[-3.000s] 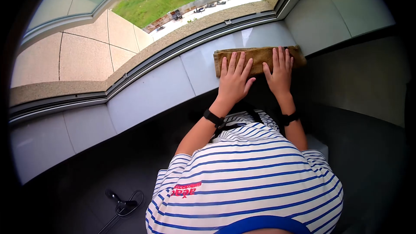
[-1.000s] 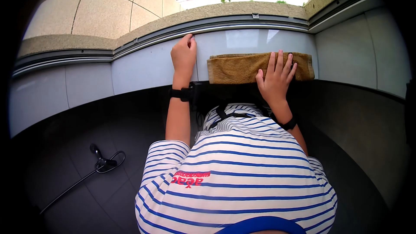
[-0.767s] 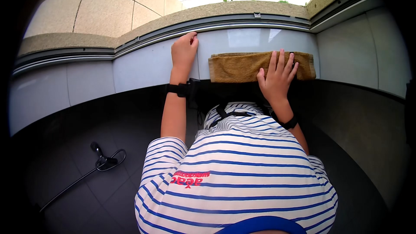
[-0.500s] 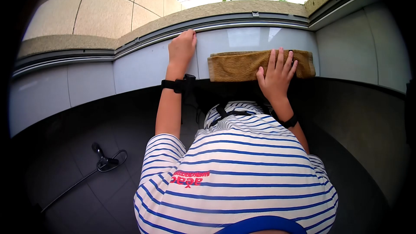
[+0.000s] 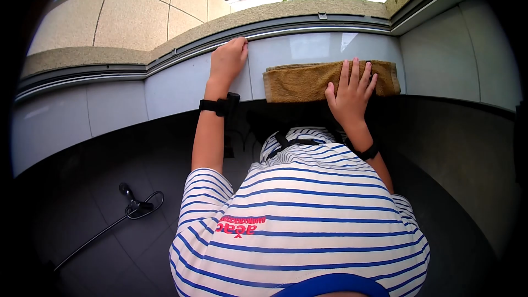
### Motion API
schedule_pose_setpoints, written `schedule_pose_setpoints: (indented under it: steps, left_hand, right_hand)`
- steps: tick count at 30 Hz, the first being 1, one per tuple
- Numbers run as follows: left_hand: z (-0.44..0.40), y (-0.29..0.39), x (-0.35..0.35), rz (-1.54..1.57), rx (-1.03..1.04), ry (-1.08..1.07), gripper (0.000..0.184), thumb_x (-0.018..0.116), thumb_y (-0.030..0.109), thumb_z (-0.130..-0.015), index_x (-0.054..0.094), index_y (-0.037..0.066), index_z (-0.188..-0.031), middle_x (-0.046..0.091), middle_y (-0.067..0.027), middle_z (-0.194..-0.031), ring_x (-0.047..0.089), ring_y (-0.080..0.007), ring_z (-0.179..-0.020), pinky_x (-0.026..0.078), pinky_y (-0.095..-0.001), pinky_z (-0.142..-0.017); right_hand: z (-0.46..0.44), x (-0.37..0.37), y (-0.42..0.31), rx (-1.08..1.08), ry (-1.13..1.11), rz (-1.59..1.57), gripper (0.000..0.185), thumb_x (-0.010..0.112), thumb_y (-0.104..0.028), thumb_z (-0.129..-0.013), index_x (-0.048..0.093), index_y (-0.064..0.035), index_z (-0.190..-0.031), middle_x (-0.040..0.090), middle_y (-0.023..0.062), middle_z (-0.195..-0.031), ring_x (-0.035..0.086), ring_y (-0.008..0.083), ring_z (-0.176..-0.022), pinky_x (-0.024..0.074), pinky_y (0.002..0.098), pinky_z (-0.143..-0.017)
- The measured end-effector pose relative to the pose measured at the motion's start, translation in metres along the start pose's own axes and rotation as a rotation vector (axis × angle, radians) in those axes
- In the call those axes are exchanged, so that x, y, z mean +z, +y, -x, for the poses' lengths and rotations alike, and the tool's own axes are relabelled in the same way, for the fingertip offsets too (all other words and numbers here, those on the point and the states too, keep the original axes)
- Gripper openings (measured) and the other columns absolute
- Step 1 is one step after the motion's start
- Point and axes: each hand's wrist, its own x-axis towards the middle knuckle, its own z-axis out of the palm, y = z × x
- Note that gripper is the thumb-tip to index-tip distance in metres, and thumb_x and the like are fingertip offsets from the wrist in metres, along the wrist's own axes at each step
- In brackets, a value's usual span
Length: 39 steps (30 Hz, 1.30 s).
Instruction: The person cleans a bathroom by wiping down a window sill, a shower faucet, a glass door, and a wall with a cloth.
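Observation:
A folded brown towel [image 5: 302,83] lies lengthwise on the pale tiled window sill [image 5: 192,87]. My right hand [image 5: 352,91] rests flat on its right half, fingers spread. There is a small dark spot by the fingertips that I cannot make out. To the left, my left hand [image 5: 227,60] is closed, its knuckles against the inner edge of the metal window track [image 5: 264,32]. The curled fingers hide whatever they may hold. A black band with a small box [image 5: 220,105] is strapped round the left wrist.
Beyond the track runs a rough stone ledge [image 5: 286,10], with grass outside. Tiled wall [image 5: 440,49] closes in on the right. A black cable with a looped end [image 5: 140,206] lies on the dark floor at lower left.
My left wrist and forearm have shifted slightly left, while the fist stays at the track. My right hand and the towel look almost unchanged.

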Motion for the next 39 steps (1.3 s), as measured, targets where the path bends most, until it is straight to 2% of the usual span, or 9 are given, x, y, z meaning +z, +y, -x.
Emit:
schedule_pose_setpoints:
  steps: [5,9,11,14,16,18,31,38,39]
  left_hand:
    - [0.002,-0.002,0.000,0.015,0.047,0.006,0.013,0.061,0.020,-0.092,0.066,0.010,-0.100,0.070,-0.0081,-0.091,0.067,-0.0324,-0.079,0.054,-0.0422,-0.066]
    - [0.015,0.041,-0.032,-0.072,-0.017,-0.080,0.021,0.066,0.018,-0.091,0.068,0.010,-0.110,0.071,-0.0085,-0.095,0.068,-0.0302,-0.083,0.054,-0.0395,-0.069]
    - [0.027,0.074,-0.041,0.090,0.177,0.036,0.029,0.068,0.017,-0.089,0.067,0.008,-0.117,0.070,-0.0090,-0.099,0.067,-0.0286,-0.087,0.053,-0.0387,-0.073]
    - [0.052,0.119,-0.035,0.303,0.330,-0.050,0.040,0.068,0.019,-0.090,0.062,0.005,-0.127,0.062,-0.0130,-0.130,0.058,-0.0320,-0.120,0.048,-0.0423,-0.097]
    - [0.068,0.134,-0.018,0.307,0.303,-0.198,0.051,0.061,0.032,-0.096,0.053,0.011,-0.141,0.049,-0.0134,-0.149,0.042,-0.0321,-0.140,0.034,-0.0442,-0.115]
    - [0.075,0.132,-0.001,0.187,0.299,-0.177,0.052,0.056,0.036,-0.098,0.049,0.016,-0.146,0.044,-0.0102,-0.153,0.037,-0.0300,-0.144,0.029,-0.0445,-0.118]
    - [0.086,0.082,0.001,0.239,0.272,-0.054,0.049,0.056,0.037,-0.098,0.053,0.021,-0.144,0.048,-0.0041,-0.152,0.041,-0.0229,-0.142,0.033,-0.0423,-0.117]
    - [0.102,0.015,-0.022,0.206,0.214,-0.056,0.048,0.057,0.037,-0.097,0.055,0.022,-0.143,0.049,-0.0036,-0.151,0.041,-0.0228,-0.142,0.032,-0.0421,-0.116]
    - [0.105,0.007,-0.025,0.199,0.218,-0.056,0.047,0.058,0.036,-0.097,0.055,0.021,-0.142,0.049,-0.0040,-0.150,0.041,-0.0233,-0.142,0.032,-0.0423,-0.116]
  right_hand:
    - [0.000,-0.001,0.000,0.003,-0.010,0.000,0.066,0.055,-0.037,-0.088,0.048,0.0004,-0.142,0.038,0.0244,-0.151,0.026,0.0503,-0.143,0.0143,0.0661,-0.116]
    - [0.000,-0.001,0.000,0.007,-0.015,0.002,0.067,0.055,-0.038,-0.088,0.048,-0.0004,-0.142,0.037,0.0235,-0.152,0.026,0.0500,-0.143,0.0140,0.0659,-0.116]
    - [0.000,-0.001,-0.001,0.004,-0.017,0.005,0.067,0.055,-0.038,-0.088,0.048,-0.0007,-0.143,0.037,0.0232,-0.152,0.026,0.0499,-0.143,0.0139,0.0658,-0.116]
    - [-0.001,-0.002,-0.002,0.018,-0.035,0.008,0.066,0.055,-0.038,-0.089,0.048,-0.0014,-0.143,0.037,0.0227,-0.152,0.025,0.0496,-0.143,0.0136,0.0656,-0.116]
    - [-0.001,-0.004,-0.002,0.019,-0.035,-0.012,0.064,0.055,-0.037,-0.090,0.048,-0.0013,-0.143,0.037,0.0220,-0.152,0.023,0.0492,-0.144,0.0131,0.0657,-0.116]
    - [-0.002,-0.005,-0.003,0.023,-0.043,-0.029,0.063,0.055,-0.036,-0.091,0.049,-0.0011,-0.143,0.037,0.0210,-0.152,0.022,0.0493,-0.144,0.0128,0.0660,-0.116]
    - [-0.022,-0.006,-0.047,0.005,-0.158,-0.063,0.057,0.055,-0.030,-0.093,0.050,-0.0059,-0.144,0.045,0.0072,-0.152,0.020,0.0537,-0.143,0.0082,0.0725,-0.113]
    - [-0.042,0.007,-0.111,-0.074,-0.197,-0.180,0.055,0.055,-0.032,-0.093,0.052,-0.0067,-0.142,0.044,0.0090,-0.153,0.017,0.0557,-0.144,0.0038,0.0750,-0.111]
    - [-0.049,0.000,-0.124,-0.076,-0.154,-0.144,0.046,0.059,-0.028,-0.092,0.060,-0.0087,-0.133,0.055,0.0112,-0.141,0.032,0.0499,-0.139,0.0163,0.0685,-0.113]
